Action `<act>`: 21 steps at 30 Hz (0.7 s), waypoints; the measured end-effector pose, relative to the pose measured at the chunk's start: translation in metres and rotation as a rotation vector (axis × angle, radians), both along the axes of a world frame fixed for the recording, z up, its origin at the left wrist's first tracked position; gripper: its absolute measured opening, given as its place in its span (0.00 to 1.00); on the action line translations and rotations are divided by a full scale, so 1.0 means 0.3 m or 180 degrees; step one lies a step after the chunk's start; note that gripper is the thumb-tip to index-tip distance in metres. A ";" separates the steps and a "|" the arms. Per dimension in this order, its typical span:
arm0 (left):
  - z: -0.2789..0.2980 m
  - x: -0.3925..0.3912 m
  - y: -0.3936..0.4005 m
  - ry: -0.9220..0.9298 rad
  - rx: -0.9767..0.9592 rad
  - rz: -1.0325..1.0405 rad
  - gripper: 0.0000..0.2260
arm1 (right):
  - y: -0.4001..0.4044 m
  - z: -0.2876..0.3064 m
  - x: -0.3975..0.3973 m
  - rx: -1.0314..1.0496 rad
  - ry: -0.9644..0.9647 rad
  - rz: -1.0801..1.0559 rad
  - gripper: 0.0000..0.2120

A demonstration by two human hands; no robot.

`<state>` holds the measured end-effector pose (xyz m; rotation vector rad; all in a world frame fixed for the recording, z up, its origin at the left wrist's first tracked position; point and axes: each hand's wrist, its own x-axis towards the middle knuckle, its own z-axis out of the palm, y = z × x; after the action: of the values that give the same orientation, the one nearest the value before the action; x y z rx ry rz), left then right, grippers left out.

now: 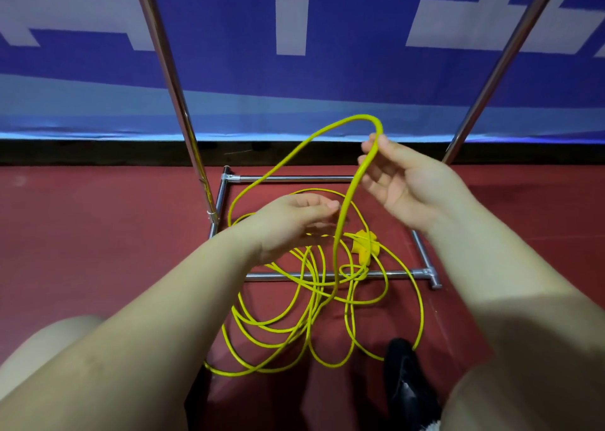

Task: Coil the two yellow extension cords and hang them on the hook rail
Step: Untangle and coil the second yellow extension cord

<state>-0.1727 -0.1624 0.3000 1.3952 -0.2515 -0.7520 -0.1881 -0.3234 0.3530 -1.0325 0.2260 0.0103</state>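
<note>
A yellow extension cord [288, 165] rises in a big loop from a loose tangle [314, 312] on the red floor. My right hand [406, 185] pinches the top right of that loop between thumb and fingers. My left hand [294, 221] is lower and to the left, palm down, fingers curled around strands that run under it. A yellow socket block [363, 244] lies in the tangle, just beyond the rack's near bar. I cannot tell one cord from the other in the pile. The hook rail is out of view.
A chrome rack stands ahead: two slanted uprights [176, 103] [504, 60] and a rectangular base frame [327, 276] on the floor, with cord draped over the near bar. A blue and white banner [294, 37] hangs behind. My black shoe [406, 384] is at the bottom.
</note>
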 end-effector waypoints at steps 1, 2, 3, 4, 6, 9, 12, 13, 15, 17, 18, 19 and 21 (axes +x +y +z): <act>0.003 0.001 0.004 -0.0027 0.0000 -0.0028 0.08 | -0.005 0.003 0.002 0.0102 0.0011 -0.0084 0.06; 0.008 0.002 0.009 -0.0054 0.0001 -0.0075 0.08 | -0.007 0.003 0.003 0.0146 0.0035 -0.0153 0.07; 0.012 0.004 0.013 -0.0095 -0.0004 -0.0136 0.08 | -0.009 0.001 0.005 0.0165 0.0062 -0.0210 0.08; 0.015 0.003 0.016 -0.0151 -0.0006 -0.0187 0.07 | -0.011 -0.002 0.006 0.0193 0.0091 -0.0260 0.08; 0.016 0.002 0.019 -0.0271 0.0012 -0.0205 0.05 | -0.013 -0.006 0.009 0.0283 0.0142 -0.0323 0.09; 0.010 0.001 0.019 -0.0316 0.0034 -0.0150 0.06 | -0.012 -0.012 0.014 0.0395 0.0162 -0.0341 0.08; 0.012 0.000 0.016 -0.0299 -0.0016 -0.0122 0.06 | -0.013 -0.016 0.018 0.0431 0.0157 -0.0280 0.07; 0.013 0.001 0.017 -0.0307 -0.0024 -0.0086 0.06 | -0.012 -0.018 0.018 0.0367 0.0175 -0.0187 0.07; 0.016 0.005 0.021 -0.0301 -0.0113 0.0062 0.05 | -0.004 -0.028 0.015 -0.0016 0.0300 0.0127 0.07; 0.021 0.011 0.025 -0.0199 -0.0312 0.0368 0.06 | 0.007 -0.049 0.007 -0.0679 0.0484 0.0531 0.12; 0.026 0.015 0.028 -0.0133 -0.0410 0.0551 0.06 | 0.015 -0.060 0.001 -0.1059 0.0547 0.0745 0.14; 0.030 0.022 0.032 -0.0071 -0.0506 0.0728 0.06 | 0.026 -0.071 -0.007 -0.1457 0.0555 0.0976 0.13; 0.039 0.039 0.043 0.0045 -0.0719 0.1017 0.05 | 0.050 -0.087 -0.028 -0.2230 0.0399 0.1423 0.09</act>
<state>-0.1609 -0.1496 0.3116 1.1787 -0.0947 -0.4537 -0.1965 -0.3085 0.3268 -1.7673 0.1054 0.4268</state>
